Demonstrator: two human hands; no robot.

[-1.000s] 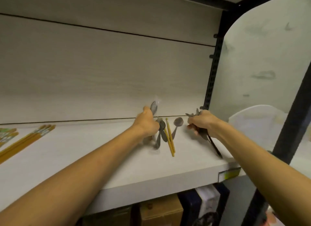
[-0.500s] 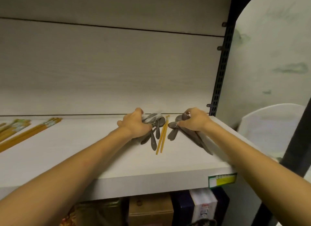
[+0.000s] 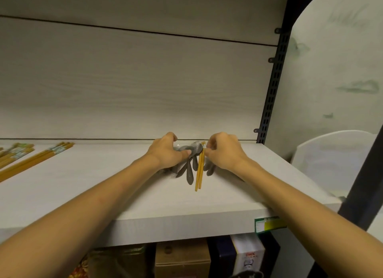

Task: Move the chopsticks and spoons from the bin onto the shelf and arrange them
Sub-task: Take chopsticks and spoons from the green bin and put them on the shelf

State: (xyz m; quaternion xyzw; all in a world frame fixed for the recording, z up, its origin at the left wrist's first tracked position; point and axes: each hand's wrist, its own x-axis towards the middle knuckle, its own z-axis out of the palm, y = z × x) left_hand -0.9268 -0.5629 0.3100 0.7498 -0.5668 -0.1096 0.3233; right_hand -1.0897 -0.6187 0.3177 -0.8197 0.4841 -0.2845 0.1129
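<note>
Pale wood-grain shelf with a matching back panel; black slotted upright at its right rear corner; green-yellow price label on the front lip near the right end.

Spoons: grey, several, fanned in a cluster at the back of the shelf just right of centre, bowls toward the panel, handles pointing forward.

Chopsticks: one yellow pair, lying among the spoons, tips pointing toward the front edge and stopping well short of it.

Left hand: fingers curled over the spoon bowls, thumb pressed on them.

Right hand: fingers curled, pinching the top end of the chopsticks; more spoon handles show beneath it.

Chopstick packs: yellow, labelled, angled across the far left end, well apart from the cluster.

Open board lies between packs and cluster, in front of the cluster to the front lip, and right of the right hand to the shelf's right edge.

Boxes: below the shelf. White plastic bin: beyond the right edge.
</note>
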